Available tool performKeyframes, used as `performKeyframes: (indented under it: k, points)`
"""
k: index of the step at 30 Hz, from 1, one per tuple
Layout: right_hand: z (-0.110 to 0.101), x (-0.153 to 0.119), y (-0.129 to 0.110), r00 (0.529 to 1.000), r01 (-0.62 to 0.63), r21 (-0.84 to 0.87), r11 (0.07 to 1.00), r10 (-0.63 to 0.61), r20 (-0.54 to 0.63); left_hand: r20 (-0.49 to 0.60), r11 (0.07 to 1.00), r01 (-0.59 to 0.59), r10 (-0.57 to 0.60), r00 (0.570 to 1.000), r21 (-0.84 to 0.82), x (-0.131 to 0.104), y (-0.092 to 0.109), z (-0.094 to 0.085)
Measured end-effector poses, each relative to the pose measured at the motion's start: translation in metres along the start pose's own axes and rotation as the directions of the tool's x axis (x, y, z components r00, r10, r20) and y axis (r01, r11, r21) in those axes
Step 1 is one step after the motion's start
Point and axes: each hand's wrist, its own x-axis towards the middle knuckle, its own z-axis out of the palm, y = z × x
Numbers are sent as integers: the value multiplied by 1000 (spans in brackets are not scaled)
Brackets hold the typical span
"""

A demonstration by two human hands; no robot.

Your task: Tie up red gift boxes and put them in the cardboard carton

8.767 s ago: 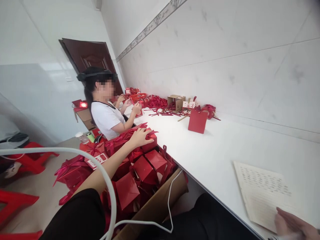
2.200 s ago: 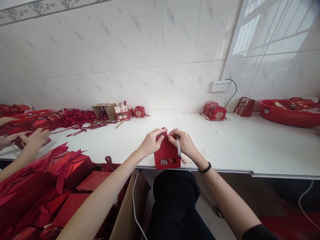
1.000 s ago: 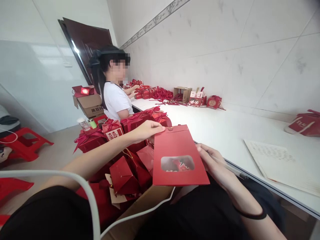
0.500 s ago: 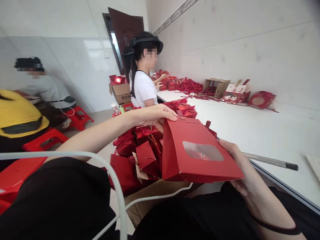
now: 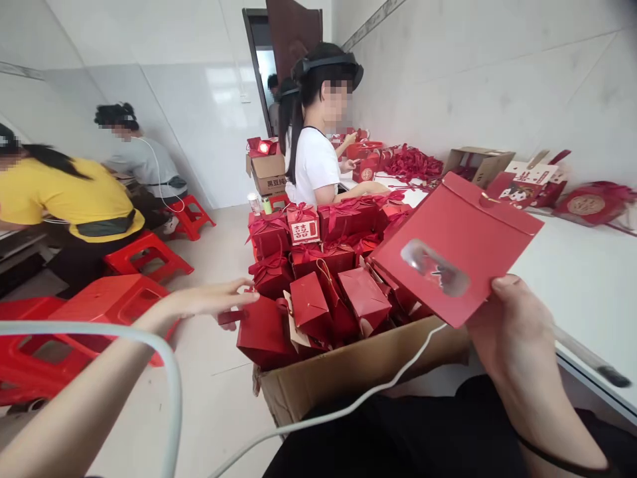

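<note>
A red gift box with a clear oval window [image 5: 448, 239] is held tilted by my right hand [image 5: 517, 318], its thumb on the lower right edge. My left hand [image 5: 223, 299] is at the left side of the carton, touching a red box [image 5: 266, 332] at its upper left corner, fingers stretched and slightly apart. Several red boxes with ribbons, one bearing a white label [image 5: 304, 231], are packed together in the cardboard carton [image 5: 348, 378]. A small red box [image 5: 309, 302] with a gold cord beside it stands among them.
A white cable [image 5: 343, 413] crosses before the carton. On the white table [image 5: 587, 265] at right are a pen [image 5: 592, 358], an open cardboard box [image 5: 478, 164] and a pile of red ribbons [image 5: 413, 162]. People sit nearby, with red stools [image 5: 144, 255] at left.
My left hand has let go of the windowed box and moved left to the carton's boxes. The windowed box is now in my right hand alone, turned and shifted right. The view has shifted left.
</note>
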Motion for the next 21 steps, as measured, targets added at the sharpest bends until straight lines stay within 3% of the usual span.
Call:
performKeyframes:
  k: [5, 8, 11, 16, 21]
  points:
    - [9, -2, 12, 997, -73, 67, 995, 74, -19, 135, 919, -82, 144, 980, -385, 18, -7, 34]
    - [10, -3, 13, 999, -44, 47, 998, 45, -14, 178, 859, -135, 251, 951, -493, 33, -4, 42]
    - [14, -6, 11, 999, -37, 22, 999, 36, 5, 254, 834, -103, 280, 926, -543, 44, -1, 46]
    - [32, -19, 11, 970, -138, -59, 989, 147, 196, 284, 809, -20, 229, 931, -587, 51, -6, 49]
    - [55, -29, 20, 911, -65, -247, 967, 158, 381, 268, 749, 1, 236, 934, -662, 46, -20, 53]
